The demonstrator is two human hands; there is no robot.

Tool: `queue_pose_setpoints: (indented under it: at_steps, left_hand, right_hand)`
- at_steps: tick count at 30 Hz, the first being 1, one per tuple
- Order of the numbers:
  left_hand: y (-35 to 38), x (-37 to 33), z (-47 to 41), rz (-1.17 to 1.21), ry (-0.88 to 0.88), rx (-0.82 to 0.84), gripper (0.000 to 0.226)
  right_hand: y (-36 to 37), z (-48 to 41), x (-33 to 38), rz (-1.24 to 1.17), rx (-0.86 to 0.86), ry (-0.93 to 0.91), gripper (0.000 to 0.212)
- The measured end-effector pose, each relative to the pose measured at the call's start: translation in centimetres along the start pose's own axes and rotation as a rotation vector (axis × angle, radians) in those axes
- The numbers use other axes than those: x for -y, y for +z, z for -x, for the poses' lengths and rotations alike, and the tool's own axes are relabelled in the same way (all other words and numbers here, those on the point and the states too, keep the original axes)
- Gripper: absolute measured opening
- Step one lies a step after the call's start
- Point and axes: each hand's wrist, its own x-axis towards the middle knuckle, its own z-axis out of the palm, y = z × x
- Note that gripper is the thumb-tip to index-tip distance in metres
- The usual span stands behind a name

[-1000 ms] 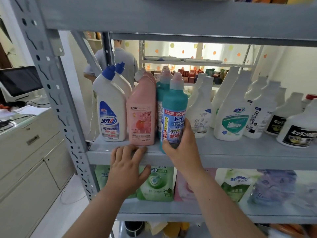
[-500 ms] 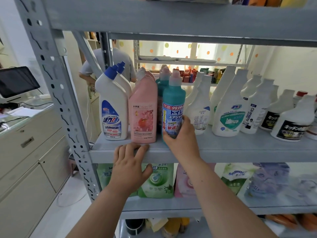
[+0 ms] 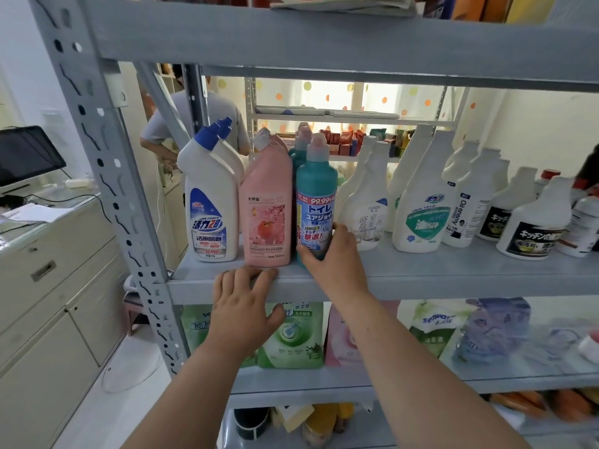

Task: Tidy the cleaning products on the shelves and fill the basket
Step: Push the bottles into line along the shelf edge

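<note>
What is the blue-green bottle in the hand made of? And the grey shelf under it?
The blue-green bottle looks like smooth, opaque plastic with a glossy printed label; its rounded moulded shoulders suggest it. The grey shelf seems painted metal, matte: its post has punched holes.

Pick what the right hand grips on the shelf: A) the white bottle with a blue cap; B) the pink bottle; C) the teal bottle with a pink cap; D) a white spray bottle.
C: the right hand curls round the base of the teal bottle, while the left hand rests on the shelf edge.
</note>
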Motion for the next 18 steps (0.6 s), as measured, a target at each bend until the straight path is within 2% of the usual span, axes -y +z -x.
queue_pose_setpoints:
  at_steps: [5, 10, 12, 14, 18]
  left_hand:
    - [-0.1, 0.0, 0.0, 0.005, 0.001, -0.014, 0.062]
    - [-0.4, -0.3, 0.3, -0.01, -0.005, 0.004, 0.064]
    - [-0.3, -0.3, 0.5, -0.019, -0.006, 0.011, 0.066]
    - [-0.4, -0.6, 0.9, -0.033, -0.017, 0.027, 0.07]
    - [-0.6, -3.4, 1.7, -0.046, -0.001, -0.025, 0.067]
  right_hand:
    - [-0.3, 0.1, 0.0, 0.013, 0.004, 0.017, 0.073]
    - [-1.2, 1.1, -1.2, 0.132, 0.118, -0.054, 0.086]
    - [-2.6, 2.2, -2.4, 0.24, 0.181, -0.134, 0.078]
    - [-4.6, 3.1, -4.4, 0.358, 0.241, -0.235, 0.059]
    - [-9.3, 2.6, -9.6, 0.469, 0.226, -0.333, 0.043]
